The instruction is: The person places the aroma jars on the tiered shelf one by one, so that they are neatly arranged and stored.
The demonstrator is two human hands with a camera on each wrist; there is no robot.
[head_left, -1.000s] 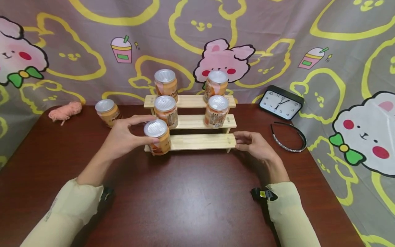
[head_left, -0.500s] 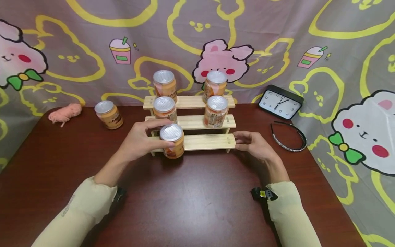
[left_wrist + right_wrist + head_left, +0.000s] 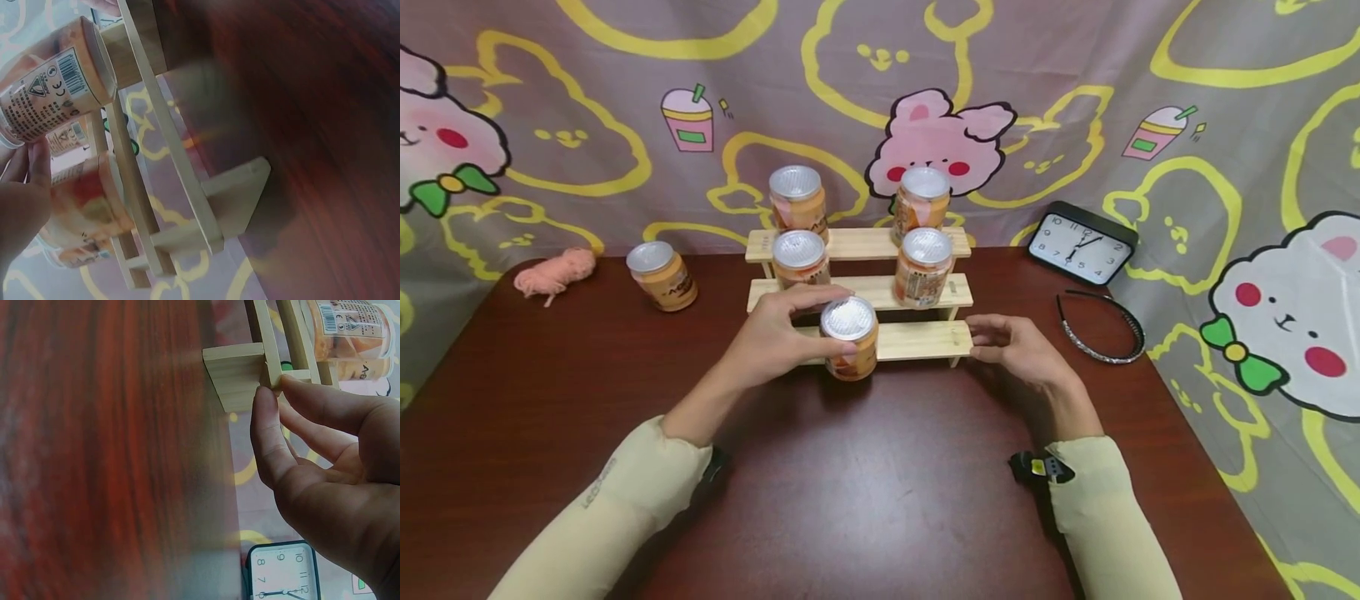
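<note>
My left hand [image 3: 778,333] grips an orange-labelled can [image 3: 852,357] with a silver lid, thumb in front and fingers behind. It is upright at the lowest tier of a three-tier wooden rack [image 3: 917,340]; in the left wrist view a small gap shows between the can [image 3: 44,94] and the front board [image 3: 165,119]. My right hand [image 3: 1018,354] pinches the right end of that lowest board, thumb and index finger at its corner in the right wrist view. Two similar cans stand on the middle tier, left can [image 3: 801,258] and right can [image 3: 922,271]. Two more occupy the top tier.
Another can [image 3: 662,277] stands on the table left of the rack. Pink yarn [image 3: 555,273] lies at the far left. A black-framed clock [image 3: 1081,244] and a headband [image 3: 1105,329] are to the right. A patterned cloth [image 3: 1045,50] hangs behind the table.
My left hand has carried the can rightward along the lowest tier, from its left end toward the middle. The right hand has stayed at the rack's right end.
</note>
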